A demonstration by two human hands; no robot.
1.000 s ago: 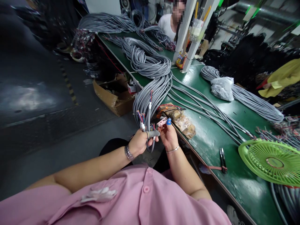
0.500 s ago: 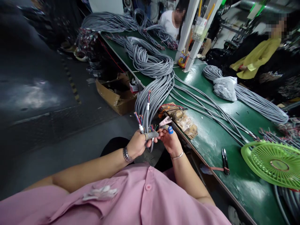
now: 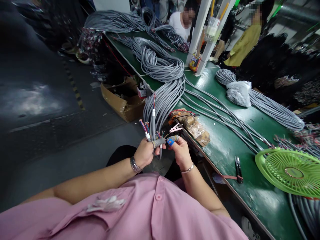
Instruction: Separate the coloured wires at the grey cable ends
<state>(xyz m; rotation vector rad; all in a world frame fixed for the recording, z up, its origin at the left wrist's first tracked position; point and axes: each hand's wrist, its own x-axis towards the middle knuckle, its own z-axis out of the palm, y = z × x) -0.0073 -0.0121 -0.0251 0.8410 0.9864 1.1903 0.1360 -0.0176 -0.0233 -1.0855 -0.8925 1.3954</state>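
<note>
Grey cables are gripped in the left hand, left of the table. The blue-wrapped thumb of the right hand has been brought toward wire ends, seemingly within grasp; any pinch cannot be told.

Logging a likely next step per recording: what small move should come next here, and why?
Probably the right hand should separate one strand from the nearest coloured wires while the left hand steadies the grey cables: those ends are splayed, and the blue-covered thumb is close by.
</note>
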